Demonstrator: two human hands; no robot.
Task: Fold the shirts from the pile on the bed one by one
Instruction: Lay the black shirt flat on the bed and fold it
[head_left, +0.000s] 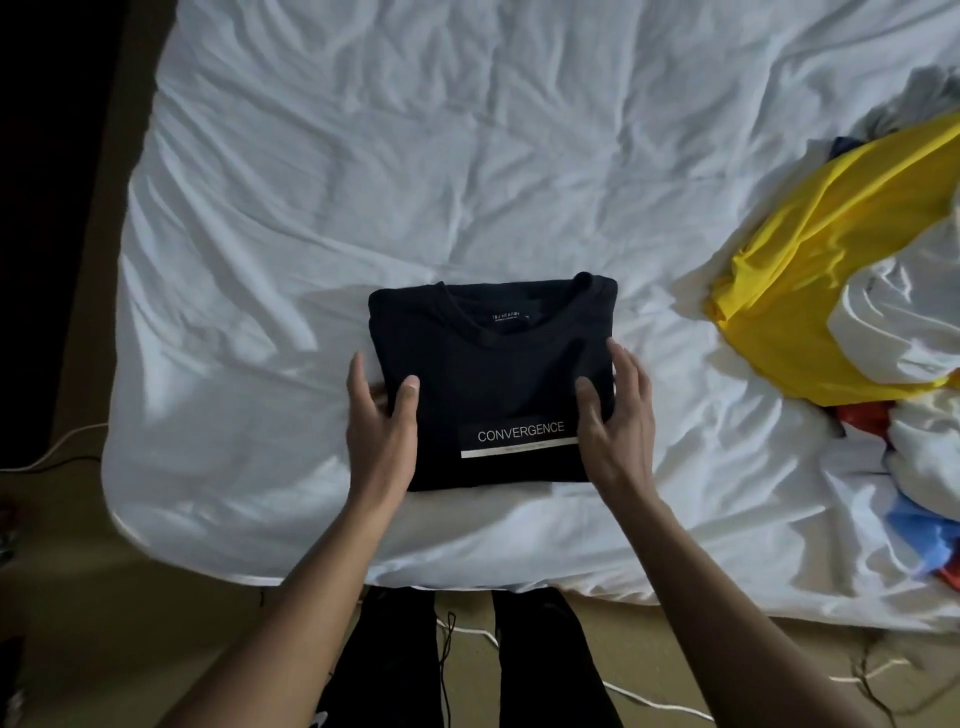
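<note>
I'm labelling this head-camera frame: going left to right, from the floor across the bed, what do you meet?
Thin white cable on the floor → left hand → folded black shirt printed CONVERGENCE → right hand → crumpled yellow garment on the clothes pile.

A folded black cotton shirt lies on the rumpled white bed sheet near its front edge, the left hand at its left side and the right hand at its right. A heap of yellow and white shirts lies well apart to the right.
</note>
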